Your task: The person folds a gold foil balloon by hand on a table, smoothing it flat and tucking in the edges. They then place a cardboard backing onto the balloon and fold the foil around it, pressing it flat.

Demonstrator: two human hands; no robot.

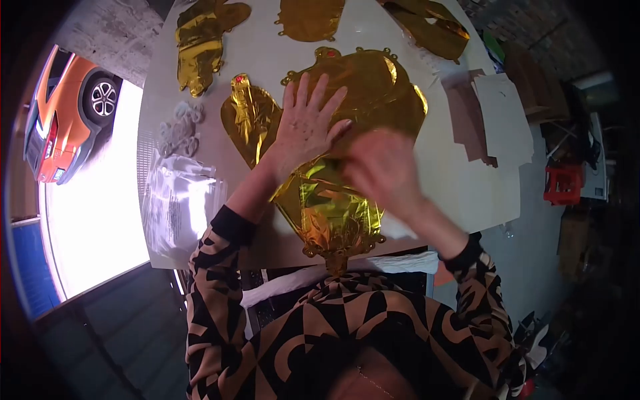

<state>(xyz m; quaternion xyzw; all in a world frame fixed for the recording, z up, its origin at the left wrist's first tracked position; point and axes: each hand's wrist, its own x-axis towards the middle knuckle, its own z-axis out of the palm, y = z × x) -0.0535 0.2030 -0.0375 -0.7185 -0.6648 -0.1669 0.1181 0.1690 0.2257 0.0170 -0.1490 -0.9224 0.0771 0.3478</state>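
A large flat gold foil balloon (373,87) lies in the middle of the white table, with small tabs along its edge. My left hand (305,127) rests flat on it, fingers spread. Over its lower right part is my right hand (387,167), smeared by motion, so its fingers do not show clearly. Toward my body, a shiny folded part of gold foil (340,207) reaches the table's near edge. A smaller gold foil piece (250,120) with a red spot at its top lies left of my left hand.
More gold foil balloons lie along the far side, at left (200,50), centre (310,20) and right (433,30). Clear plastic bags (180,197) and small pale coils (180,130) sit at the left edge. Brown cardboard (465,113) and white paper (503,113) lie right.
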